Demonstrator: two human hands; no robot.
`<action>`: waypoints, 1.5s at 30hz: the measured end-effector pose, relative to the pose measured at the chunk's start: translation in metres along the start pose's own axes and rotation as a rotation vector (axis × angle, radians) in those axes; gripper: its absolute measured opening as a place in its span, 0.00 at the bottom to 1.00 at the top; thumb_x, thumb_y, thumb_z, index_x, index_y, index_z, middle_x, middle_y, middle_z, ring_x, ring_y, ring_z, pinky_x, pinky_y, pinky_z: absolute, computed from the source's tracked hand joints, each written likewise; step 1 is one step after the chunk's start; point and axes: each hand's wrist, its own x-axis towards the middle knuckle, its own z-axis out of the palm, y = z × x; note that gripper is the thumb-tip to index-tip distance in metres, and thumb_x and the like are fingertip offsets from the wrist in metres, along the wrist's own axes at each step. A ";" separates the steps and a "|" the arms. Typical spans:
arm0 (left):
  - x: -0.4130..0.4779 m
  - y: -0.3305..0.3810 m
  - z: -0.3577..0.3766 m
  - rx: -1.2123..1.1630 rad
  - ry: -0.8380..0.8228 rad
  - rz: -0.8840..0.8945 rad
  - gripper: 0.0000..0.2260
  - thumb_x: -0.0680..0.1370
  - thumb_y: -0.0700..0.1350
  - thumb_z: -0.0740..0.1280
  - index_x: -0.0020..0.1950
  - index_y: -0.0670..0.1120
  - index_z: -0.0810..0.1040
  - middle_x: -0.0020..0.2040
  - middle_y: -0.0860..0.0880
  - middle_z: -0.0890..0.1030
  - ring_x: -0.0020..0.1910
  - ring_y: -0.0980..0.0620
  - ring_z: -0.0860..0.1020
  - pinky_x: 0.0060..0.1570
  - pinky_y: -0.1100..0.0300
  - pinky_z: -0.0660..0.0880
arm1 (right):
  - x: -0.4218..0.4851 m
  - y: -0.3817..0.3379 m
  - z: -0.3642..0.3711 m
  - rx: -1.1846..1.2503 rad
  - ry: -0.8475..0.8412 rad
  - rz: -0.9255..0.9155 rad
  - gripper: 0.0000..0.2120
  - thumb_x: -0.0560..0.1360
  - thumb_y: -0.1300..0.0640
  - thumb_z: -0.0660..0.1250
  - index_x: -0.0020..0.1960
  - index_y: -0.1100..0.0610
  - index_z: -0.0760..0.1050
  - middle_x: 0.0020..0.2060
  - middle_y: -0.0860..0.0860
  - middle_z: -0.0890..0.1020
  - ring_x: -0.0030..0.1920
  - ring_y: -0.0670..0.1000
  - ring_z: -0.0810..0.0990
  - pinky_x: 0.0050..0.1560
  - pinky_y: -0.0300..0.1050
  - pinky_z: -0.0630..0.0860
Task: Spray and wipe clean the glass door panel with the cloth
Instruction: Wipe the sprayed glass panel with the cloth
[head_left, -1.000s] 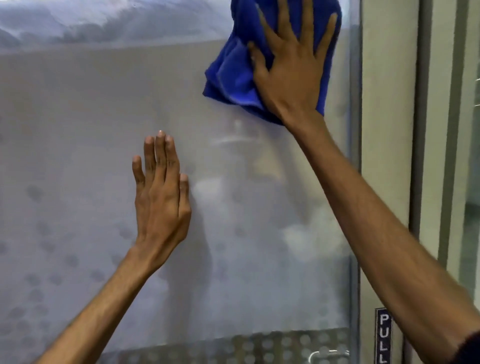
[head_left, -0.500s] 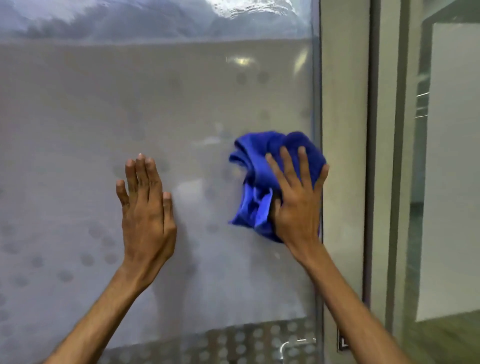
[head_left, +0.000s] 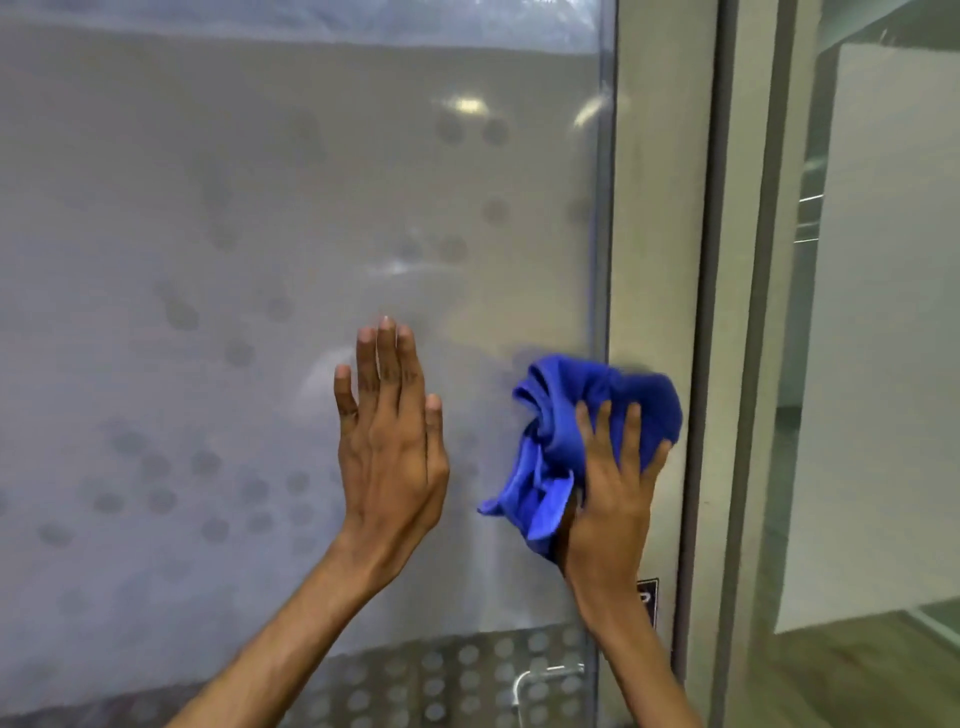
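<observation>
Two bare hands work at a frosted door. The left hand (head_left: 389, 447) lies flat against the glass door panel (head_left: 234, 234), fingers straight, close together and pointing up, holding nothing. The right hand (head_left: 610, 499), fingers straight and slightly spread, presses a bunched blue cloth (head_left: 566, 410) against the panel's right edge. Whether its thumb is tucked under the cloth cannot be told.

The cloth sits just right of the left hand, apart from it. Its crumpled upper part reaches past the panel's edge onto the pale frame (head_left: 657, 234) beside it, and a loose corner hangs down to the left of the right palm. Both bare forearms rise from the bottom of the view.

The panel is frosted across most of its height, with faint round dots scattered over it and soft reflections of lights near the top right. A clearer strip runs along the top. A band of denser dots (head_left: 441, 675) crosses the bottom, where part of a metal handle (head_left: 540, 675) shows. A small dark sign (head_left: 648, 600) on the frame shows just beside the right wrist, its lettering mostly hidden. Right of the frame stand a grey post (head_left: 753, 312) and another glass pane (head_left: 883, 338).
</observation>
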 end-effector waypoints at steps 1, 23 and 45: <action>0.000 0.001 0.001 0.010 0.001 0.005 0.26 0.83 0.44 0.49 0.80 0.39 0.48 0.81 0.44 0.45 0.80 0.49 0.41 0.78 0.53 0.35 | -0.028 0.005 -0.001 0.003 -0.038 0.011 0.53 0.67 0.73 0.74 0.81 0.49 0.50 0.80 0.45 0.54 0.80 0.55 0.52 0.79 0.62 0.44; 0.016 -0.020 -0.013 0.075 -0.027 0.062 0.25 0.84 0.45 0.48 0.80 0.39 0.48 0.81 0.43 0.49 0.80 0.46 0.46 0.78 0.50 0.36 | 0.329 -0.057 -0.012 -0.129 0.002 -0.121 0.25 0.83 0.52 0.48 0.80 0.53 0.55 0.80 0.51 0.57 0.81 0.56 0.50 0.78 0.63 0.41; 0.008 -0.073 -0.037 0.113 -0.034 -0.019 0.26 0.84 0.47 0.49 0.80 0.39 0.47 0.81 0.45 0.45 0.80 0.49 0.42 0.78 0.48 0.37 | 0.156 -0.072 0.006 -0.082 -0.053 0.061 0.26 0.82 0.44 0.50 0.79 0.47 0.59 0.79 0.52 0.59 0.80 0.58 0.50 0.76 0.70 0.41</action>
